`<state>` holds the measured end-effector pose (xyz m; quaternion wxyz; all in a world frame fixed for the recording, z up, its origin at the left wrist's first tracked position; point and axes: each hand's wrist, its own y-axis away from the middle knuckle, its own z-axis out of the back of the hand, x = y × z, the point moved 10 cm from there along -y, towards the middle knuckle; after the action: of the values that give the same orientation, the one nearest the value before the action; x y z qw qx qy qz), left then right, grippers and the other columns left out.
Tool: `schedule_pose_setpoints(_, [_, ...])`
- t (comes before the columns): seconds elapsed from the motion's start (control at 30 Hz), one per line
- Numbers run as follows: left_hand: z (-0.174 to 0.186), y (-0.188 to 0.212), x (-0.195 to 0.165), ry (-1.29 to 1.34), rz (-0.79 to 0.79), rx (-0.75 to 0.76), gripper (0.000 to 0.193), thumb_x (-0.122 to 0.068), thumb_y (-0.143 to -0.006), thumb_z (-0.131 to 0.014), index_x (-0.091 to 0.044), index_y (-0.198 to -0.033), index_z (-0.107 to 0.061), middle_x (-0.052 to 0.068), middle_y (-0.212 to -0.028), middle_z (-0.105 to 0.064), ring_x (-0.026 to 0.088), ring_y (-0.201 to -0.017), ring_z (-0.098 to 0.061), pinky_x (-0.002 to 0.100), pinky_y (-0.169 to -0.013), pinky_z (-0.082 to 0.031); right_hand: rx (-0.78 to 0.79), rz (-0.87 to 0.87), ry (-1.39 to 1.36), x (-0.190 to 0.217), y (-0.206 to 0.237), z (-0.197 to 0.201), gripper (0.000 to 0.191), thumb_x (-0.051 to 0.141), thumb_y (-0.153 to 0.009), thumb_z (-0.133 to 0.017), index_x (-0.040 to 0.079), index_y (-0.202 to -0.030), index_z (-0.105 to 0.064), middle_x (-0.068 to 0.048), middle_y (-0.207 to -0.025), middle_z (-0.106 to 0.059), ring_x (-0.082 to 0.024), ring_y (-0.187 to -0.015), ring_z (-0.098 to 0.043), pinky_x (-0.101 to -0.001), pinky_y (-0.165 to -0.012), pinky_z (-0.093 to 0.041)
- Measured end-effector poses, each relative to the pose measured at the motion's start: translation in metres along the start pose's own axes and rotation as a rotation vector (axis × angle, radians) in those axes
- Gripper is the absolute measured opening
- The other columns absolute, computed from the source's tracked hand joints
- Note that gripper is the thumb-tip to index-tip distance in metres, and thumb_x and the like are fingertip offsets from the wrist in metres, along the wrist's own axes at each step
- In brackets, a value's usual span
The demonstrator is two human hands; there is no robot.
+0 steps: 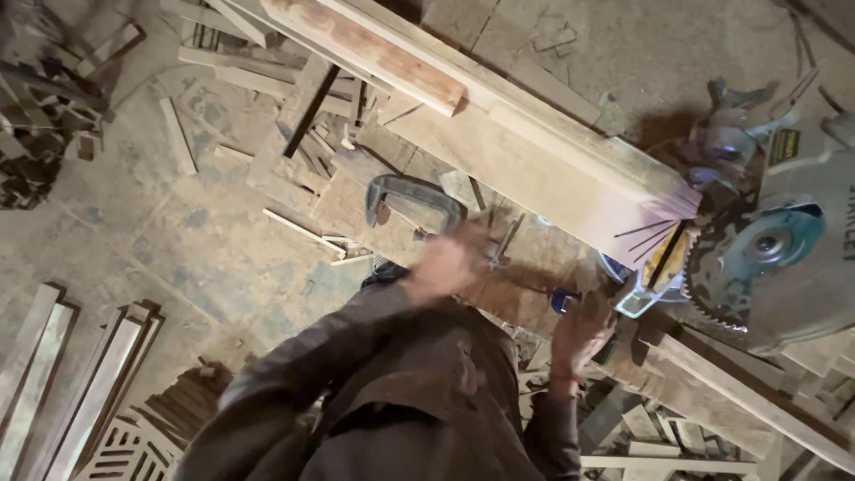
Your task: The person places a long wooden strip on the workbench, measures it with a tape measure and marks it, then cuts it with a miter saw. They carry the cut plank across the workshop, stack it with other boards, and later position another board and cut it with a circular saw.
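Left hand: the left hand (450, 263) is a motion blur at the end of a brown sleeve, just beside a grey metal C-clamp (414, 203); I cannot tell how far it is open or whether it grips anything.
Right hand: the right hand (579, 334) lies back-up near a small blue object (561, 301) at the foot of the saw; its fingers are too blurred to tell whether they hold anything.
Work piece: a long pale wooden board (552, 147) lies slanted across the tabletop (534, 267), its cut end touching the saw's fence, with a shorter reddish plank (374, 49) on top.
Saw: a grey mitre saw (819, 258) with a toothed circular blade and teal hub (770, 245) stands right of the hands, teeth bare below the guard.
Step in hand: by my judgement, setting up at the board beside the blade, not cutting.
Care called for: the right hand is near the teeth, so it needs to stay clear.
Labels: a small yellow-and-black rectangular sticker (784, 144) sits on the guard's upper part.
Floor: dusty, strewn with wooden offcuts (178, 134); pale slats (89, 392) lie at lower left.
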<state>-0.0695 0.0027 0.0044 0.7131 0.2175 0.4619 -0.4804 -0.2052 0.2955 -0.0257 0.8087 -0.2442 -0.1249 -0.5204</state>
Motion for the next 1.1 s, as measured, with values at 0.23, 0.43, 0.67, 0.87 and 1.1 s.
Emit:
schedule_pose_setpoints(0.23, [0.138, 0.026, 0.04, -0.759, 0.033, -0.359, 0.061, -0.006, -0.072, -0.062, 0.008, -0.131, -0.053, 0.03, -0.123, -0.055, 0.047, -0.112, -0.056, 0.054, -0.091, -0.05, 0.23, 0.522, -0.457, 0.217, -0.009, -0.05, 0.034, 0.023, -0.101, -0.07, 0.011, -0.131, -0.062, -0.016, -0.13, -0.068, -0.037, -0.112, -0.071, -0.0431, -0.092, -0.059])
schedule_pose_setpoints(0.43, [0.135, 0.006, 0.119, -0.686, 0.256, -0.001, 0.043, -0.003, -0.088, -0.063, 0.001, -0.131, -0.056, 0.026, -0.127, -0.055, 0.043, -0.116, -0.056, 0.053, -0.09, -0.053, 0.649, 0.193, -0.165, 0.257, -0.012, -0.129, 0.051, 0.034, -0.096, -0.066, 0.008, -0.139, -0.054, -0.024, -0.129, -0.056, -0.048, -0.099, -0.066, -0.0558, -0.081, -0.055])
schedule_pose_setpoints(0.67, [0.139, 0.002, 0.122, -0.683, 0.104, -0.075, 0.051, -0.012, -0.08, -0.072, 0.003, -0.127, -0.057, 0.03, -0.128, -0.055, 0.049, -0.113, -0.054, 0.053, -0.086, -0.051, 0.633, 0.077, -0.05, 0.241, -0.015, -0.162, 0.065, 0.039, -0.083, -0.075, 0.002, -0.13, -0.052, -0.028, -0.13, -0.053, -0.049, -0.098, -0.065, -0.057, -0.08, -0.055])
schedule_pose_setpoints(0.87, [0.145, -0.004, 0.12, -0.49, 0.017, -0.075, 0.048, -0.006, -0.084, -0.069, -0.007, -0.131, -0.061, 0.026, -0.122, -0.06, 0.048, -0.116, -0.053, 0.056, -0.1, -0.046, 0.595, 0.02, -0.062, 0.221, -0.013, -0.185, 0.066, 0.04, -0.081, -0.077, 0.001, -0.128, -0.054, -0.026, -0.124, -0.061, -0.045, -0.1, -0.068, -0.0535, -0.084, -0.056])
schedule_pose_setpoints(1.1, [0.155, 0.018, 0.099, -0.22, 0.329, 0.183, 0.044, -0.013, -0.073, -0.081, 0.0, -0.11, -0.062, 0.023, -0.1, -0.067, 0.037, -0.087, -0.066, 0.049, -0.076, -0.055, 0.633, -0.018, -0.16, 0.231, -0.005, -0.118, 0.065, 0.036, -0.077, -0.078, 0.015, -0.136, -0.059, -0.018, -0.128, -0.065, -0.041, -0.1, -0.069, -0.0505, -0.083, -0.056])
